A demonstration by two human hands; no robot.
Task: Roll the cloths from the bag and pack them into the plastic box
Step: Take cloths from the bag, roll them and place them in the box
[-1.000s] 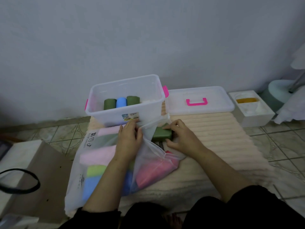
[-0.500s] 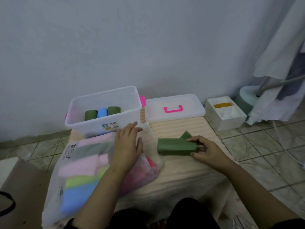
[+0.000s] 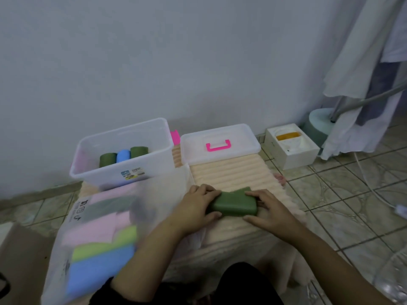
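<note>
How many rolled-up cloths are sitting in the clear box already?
3, side by side inside the plastic box: a dark green roll on the left, a blue roll in the middle, another dark green roll on the right. More could be hidden.

The left hand (image 3: 196, 206) has left the bag (image 3: 99, 234) and joined the right hand (image 3: 267, 211) on the green cloth (image 3: 234, 204).

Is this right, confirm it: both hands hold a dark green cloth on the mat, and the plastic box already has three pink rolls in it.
Not quite. The head view shows both hands, left and right, on the dark green cloth over the mat, but the plastic box holds two dark green rolls and one blue roll, none pink.
</note>
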